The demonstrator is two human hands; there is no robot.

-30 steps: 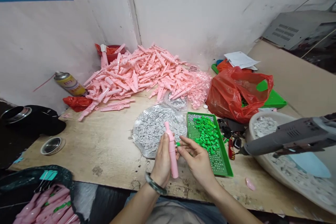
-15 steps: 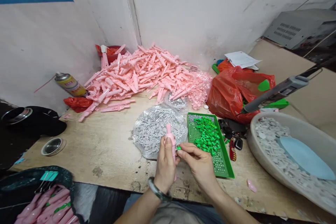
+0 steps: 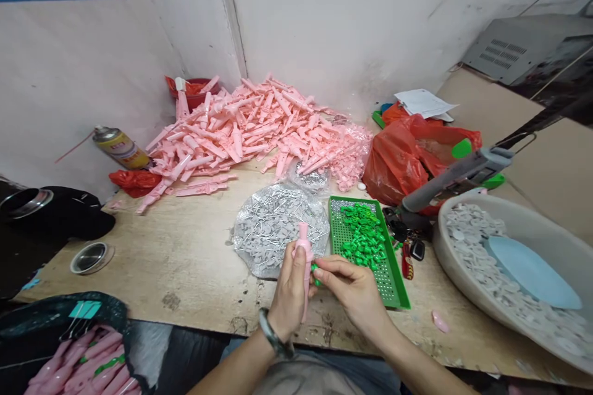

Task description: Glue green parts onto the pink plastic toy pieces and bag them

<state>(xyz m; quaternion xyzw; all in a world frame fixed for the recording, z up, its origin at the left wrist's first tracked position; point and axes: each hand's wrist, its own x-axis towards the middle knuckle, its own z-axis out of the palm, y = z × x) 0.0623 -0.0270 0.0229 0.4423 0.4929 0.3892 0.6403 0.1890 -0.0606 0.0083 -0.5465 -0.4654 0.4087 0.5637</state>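
Observation:
My left hand (image 3: pixel 288 296) is wrapped round a long pink plastic part (image 3: pixel 303 236), which stands nearly upright with its narrow tip at the top. Between the thumb and fingers of my right hand (image 3: pixel 347 284) is a small green plastic piece (image 3: pixel 315 273), held against the right side of the pink part. My fingers hide much of both pieces. Just beyond my left hand lies a round heap of grey parts with metal rods (image 3: pixel 278 222) on a clear plastic bag. Beside my right hand is a green perforated tray (image 3: pixel 393 287) with many green pieces (image 3: pixel 364 237).
A big pile of pink parts (image 3: pixel 241 129) lies along the wall. At right are a red plastic bag (image 3: pixel 389 163), an electric screwdriver (image 3: pixel 454 182) hanging tilted, and a large tub (image 3: pixel 445 247) of white pieces. A sack of pink parts (image 3: pixel 92 358) stands lower left; a spray can (image 3: pixel 121 147) leans behind.
The green piece has come from slightly apart to against the pink part's side. The hanging electric screwdriver has swung left and down. The whole view has shifted slightly.

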